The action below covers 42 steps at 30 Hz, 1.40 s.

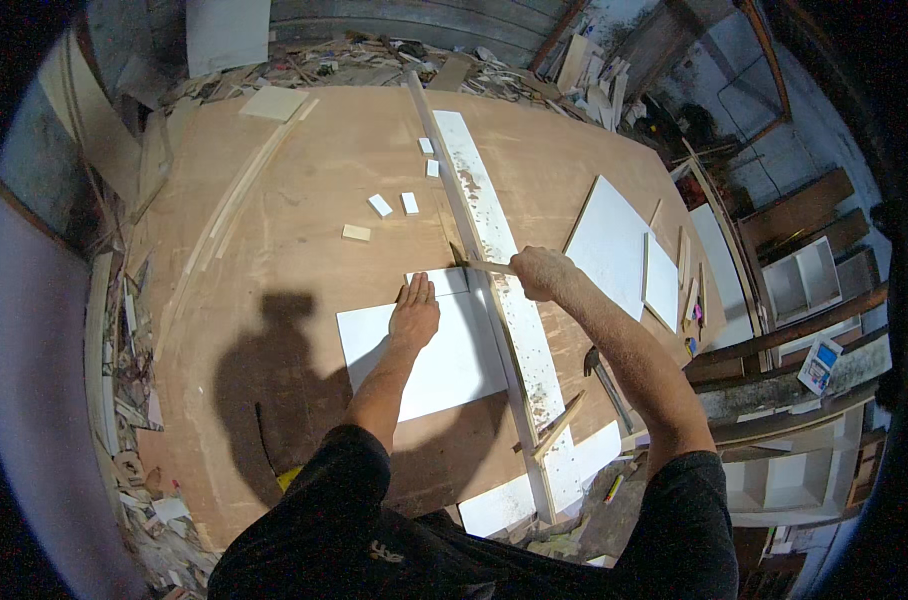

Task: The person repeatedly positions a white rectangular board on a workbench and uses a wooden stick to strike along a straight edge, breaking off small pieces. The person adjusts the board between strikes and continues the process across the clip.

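Observation:
My left hand (415, 312) lies flat, fingers stretched out, pressing on a narrow white strip (446, 281) at the far edge of a larger white board (454, 350). In my right hand (542, 273) is the pale wooden handle of what looks like a hammer (489, 266). Its dark head rests near the strip's right end, beside a long upright rail (461, 200). The rail runs along a long white board (489, 215) with worn brown patches. Exactly what the head touches is too small to tell.
Several small white blocks (409, 203) and a tan block (356, 233) lie beyond my left hand on the brown tabletop (304, 200). White panels (614, 240) and a second hammer (592, 360) are at right. Scrap wood (374, 65) is heaped behind; a yellow tape measure (288, 478) sits near me.

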Available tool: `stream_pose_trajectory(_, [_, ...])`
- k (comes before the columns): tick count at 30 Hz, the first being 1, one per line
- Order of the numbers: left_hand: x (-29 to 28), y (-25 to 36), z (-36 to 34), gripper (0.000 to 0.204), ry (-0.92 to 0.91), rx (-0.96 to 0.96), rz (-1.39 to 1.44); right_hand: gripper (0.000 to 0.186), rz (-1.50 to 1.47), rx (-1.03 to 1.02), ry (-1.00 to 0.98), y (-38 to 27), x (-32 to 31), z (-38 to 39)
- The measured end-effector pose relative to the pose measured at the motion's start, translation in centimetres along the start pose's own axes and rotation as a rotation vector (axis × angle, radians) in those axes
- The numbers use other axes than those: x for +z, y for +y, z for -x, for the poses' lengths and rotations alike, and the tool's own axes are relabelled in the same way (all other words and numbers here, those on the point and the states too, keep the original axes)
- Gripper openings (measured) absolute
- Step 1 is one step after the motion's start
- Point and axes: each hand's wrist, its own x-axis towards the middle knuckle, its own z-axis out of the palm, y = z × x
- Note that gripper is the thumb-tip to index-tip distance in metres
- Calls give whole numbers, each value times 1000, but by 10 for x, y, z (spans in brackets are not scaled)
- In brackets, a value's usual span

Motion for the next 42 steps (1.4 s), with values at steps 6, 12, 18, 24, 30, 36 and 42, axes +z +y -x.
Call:
stream_pose_trajectory(6, [2, -1, 1, 56, 3, 6, 10, 26, -29, 17, 40, -6, -3, 2])
stream_pose_trajectory(12, [10, -3, 4, 54, 76, 39, 51, 28, -33, 25, -22, -4, -1, 3])
stream_pose_trajectory(18, [10, -3, 5, 55, 72, 49, 26, 29, -45, 13, -3, -6, 3, 5])
stream_pose_trajectory(24, [8, -3, 7, 56, 69, 50, 43, 27, -30, 8, 14, -8, 5, 9])
stream_pose_trajectory(30, [8, -3, 7, 57, 18, 40, 19, 27, -25, 45, -9, -9, 6, 11])
stream_pose_trajectory(36, [12, -3, 6, 55, 90, 42, 17, 24, -30, 25, 21, -8, 10, 13])
stream_pose_trajectory(42, [13, 5, 8, 56, 133, -15, -43, 23, -11, 4, 42, -5, 12, 13])
